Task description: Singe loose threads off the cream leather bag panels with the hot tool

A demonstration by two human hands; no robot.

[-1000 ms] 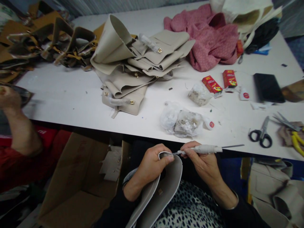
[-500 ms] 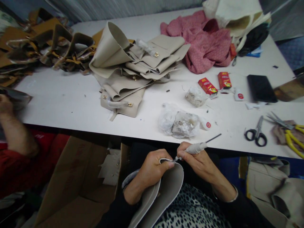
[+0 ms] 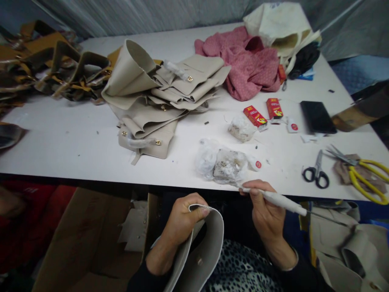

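Note:
My left hand [image 3: 185, 219] pinches the rim of a beige leather bag [image 3: 212, 243], thumb on its upper edge, the piece curving down over my lap. In my right hand [image 3: 267, 215] is a slim hand tool with a white wrapped handle [image 3: 284, 202] and a thin dark rod out of its rear end. The tool's front end points left, close to a grimy block in clear plastic [image 3: 229, 164] at the table's front edge. Whether it touches the block I cannot tell. A small white bottle with a red label [image 3: 257, 164] lies beside the block.
Beige bags [image 3: 146, 109] and brown bags [image 3: 60, 69] lie on the table [image 3: 91, 150]. Red boxes [image 3: 255, 117], a black phone [image 3: 318, 117], scissors [image 3: 316, 172] and yellow-handled snips [image 3: 361, 170] are on the right. A cardboard box [image 3: 69, 239] stands below. A co-worker's red clothing [image 3: 36, 227] shows left.
My right hand has moved right, away from the bag rim, and turned the tool so its front end is by the wrapped block. My left hand still pinches the rim. The view has shifted.

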